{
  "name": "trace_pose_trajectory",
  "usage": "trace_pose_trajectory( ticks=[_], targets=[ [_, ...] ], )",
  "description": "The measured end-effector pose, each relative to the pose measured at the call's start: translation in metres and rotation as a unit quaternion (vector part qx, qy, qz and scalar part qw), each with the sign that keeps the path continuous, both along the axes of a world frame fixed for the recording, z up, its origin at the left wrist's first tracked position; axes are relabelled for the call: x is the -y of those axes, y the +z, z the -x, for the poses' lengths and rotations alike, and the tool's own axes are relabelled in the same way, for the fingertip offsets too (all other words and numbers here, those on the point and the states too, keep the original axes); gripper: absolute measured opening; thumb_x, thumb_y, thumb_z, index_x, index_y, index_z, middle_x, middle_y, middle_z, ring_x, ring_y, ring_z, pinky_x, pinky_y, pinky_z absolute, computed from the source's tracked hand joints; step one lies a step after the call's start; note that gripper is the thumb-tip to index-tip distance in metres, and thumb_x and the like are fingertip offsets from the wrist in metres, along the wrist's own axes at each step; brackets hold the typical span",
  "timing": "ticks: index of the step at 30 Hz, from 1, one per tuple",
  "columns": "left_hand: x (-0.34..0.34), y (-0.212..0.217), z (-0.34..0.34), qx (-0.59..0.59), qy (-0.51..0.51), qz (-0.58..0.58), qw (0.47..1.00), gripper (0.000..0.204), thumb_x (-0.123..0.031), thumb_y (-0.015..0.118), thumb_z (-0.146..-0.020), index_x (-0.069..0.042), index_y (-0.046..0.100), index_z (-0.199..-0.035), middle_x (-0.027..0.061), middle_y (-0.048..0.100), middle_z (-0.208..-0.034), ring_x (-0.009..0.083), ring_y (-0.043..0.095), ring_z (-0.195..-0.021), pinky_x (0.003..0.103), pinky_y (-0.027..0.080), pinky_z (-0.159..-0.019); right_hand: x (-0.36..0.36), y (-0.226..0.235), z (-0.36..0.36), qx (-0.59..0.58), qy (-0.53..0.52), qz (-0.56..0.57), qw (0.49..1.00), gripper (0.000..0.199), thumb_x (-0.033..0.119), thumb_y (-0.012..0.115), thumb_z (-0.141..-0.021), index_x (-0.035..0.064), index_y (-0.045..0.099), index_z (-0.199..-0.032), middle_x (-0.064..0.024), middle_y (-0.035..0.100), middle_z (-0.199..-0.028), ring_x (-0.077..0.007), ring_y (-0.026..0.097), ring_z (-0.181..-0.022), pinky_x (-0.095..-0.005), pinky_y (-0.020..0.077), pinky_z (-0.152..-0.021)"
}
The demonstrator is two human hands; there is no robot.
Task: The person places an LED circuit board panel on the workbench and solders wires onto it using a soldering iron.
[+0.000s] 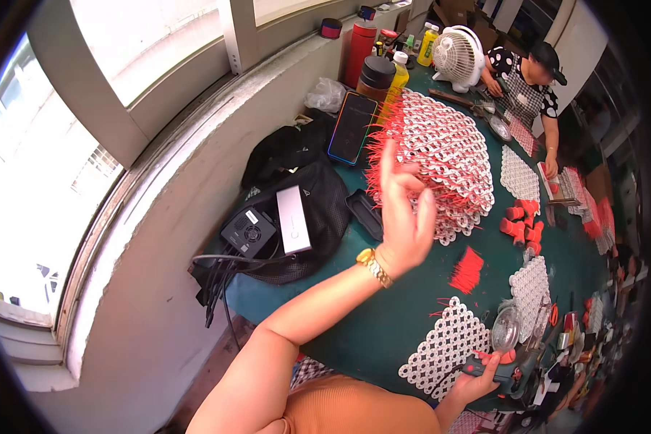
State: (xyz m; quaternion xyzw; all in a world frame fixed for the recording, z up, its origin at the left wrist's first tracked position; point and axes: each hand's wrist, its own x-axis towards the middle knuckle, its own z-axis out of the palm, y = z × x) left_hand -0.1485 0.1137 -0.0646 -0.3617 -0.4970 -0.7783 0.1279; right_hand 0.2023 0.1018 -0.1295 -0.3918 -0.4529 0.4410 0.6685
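Observation:
My left hand is raised over the green table, index finger stretched out and the others loosely bent, nothing visible in it. Just behind it is a tall pile of white lattice sheets made of joined rings, with red strands bristling from the left edge. My right hand, at the lower right, is wrapped round a dark grey handheld tool with red parts; its exact kind is unclear. Beside that hand lies a single white lattice sheet with a few red strands. A bundle of cut red strands rests between my hands.
A clear round dish-like piece is beside the tool. Several red plugs lie farther right. A phone, an open black case, and a black bag are at left. Across the table, a co-worker works near a white fan.

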Motion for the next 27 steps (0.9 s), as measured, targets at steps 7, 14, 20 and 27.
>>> trace_pose_trajectory(
  ticks=[7,14,20,27],
  targets=[
    [-0.033,-0.050,0.084,0.245,0.111,0.191,0.944,0.027,-0.003,0.050,-0.080,0.002,0.042,-0.105,0.0349,0.045,-0.128,0.0453,0.040,-0.128,0.046,0.034,-0.104,-0.001,0.008,-0.009,-0.007,-0.002,-0.002,1.000,0.029,0.008,0.058,-0.092,-0.0027,0.054,-0.119,-0.0017,0.052,-0.080,-0.0096,0.050,-0.071,-0.0271,0.0472,-0.070],
    [-0.049,-0.072,0.100,0.229,0.122,0.249,0.933,0.016,-0.006,0.049,-0.082,-0.001,0.052,-0.098,0.0335,0.050,-0.128,0.0395,0.044,-0.128,0.045,0.042,-0.097,0.001,0.017,-0.004,-0.001,0.020,-0.005,1.000,0.034,0.006,0.056,-0.093,-0.0035,0.051,-0.126,-0.0022,0.053,-0.082,-0.0093,0.048,-0.069,-0.0277,0.0472,-0.071],
    [-0.053,-0.076,0.098,0.212,0.147,0.249,0.933,0.016,-0.009,0.051,-0.082,-0.004,0.057,-0.095,0.0320,0.041,-0.139,0.0391,0.055,-0.116,0.044,0.044,-0.093,-0.010,-0.004,-0.019,-0.002,0.062,0.018,0.998,0.031,0.007,0.058,-0.092,-0.0043,0.053,-0.121,-0.0039,0.055,-0.082,-0.0106,0.051,-0.071,-0.0287,0.0479,-0.072],
    [-0.050,-0.073,0.109,0.192,0.107,0.290,0.932,0.018,-0.010,0.051,-0.081,-0.007,0.061,-0.096,0.0208,0.039,-0.146,0.0363,0.060,-0.108,0.041,0.047,-0.089,0.000,0.009,0.000,0.030,0.066,-0.011,0.997,0.037,0.005,0.057,-0.092,-0.0027,0.050,-0.127,-0.0044,0.055,-0.086,-0.0103,0.050,-0.072,-0.0289,0.0479,-0.074]
  ],
)
